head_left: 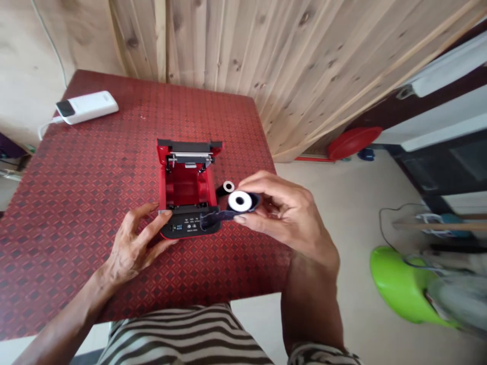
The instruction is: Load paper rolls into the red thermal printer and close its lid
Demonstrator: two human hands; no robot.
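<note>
A small red and black printer [186, 192] stands on the table with its lid raised, so its red inner bay shows no roll in it. My left hand [133, 238] grips the front left corner of the printer, fingers on the side and top panel, thumb along the front edge. Between the thumb and fingers of my right hand [289, 213] is a dark roll with a white core [240, 201], its end facing me. A loose strip of its dark film [215, 218] hangs over the printer's button panel. Behind it lies another black roll with a white end [228, 187], beside the printer.
The table [114, 167] has a red patterned top. A white power bank [89, 107] with a cable lies at its back left. Wooden planks [228, 45] line the wall behind. On the floor to the right are a green plastic seat [403, 284] and a red basin [353, 143].
</note>
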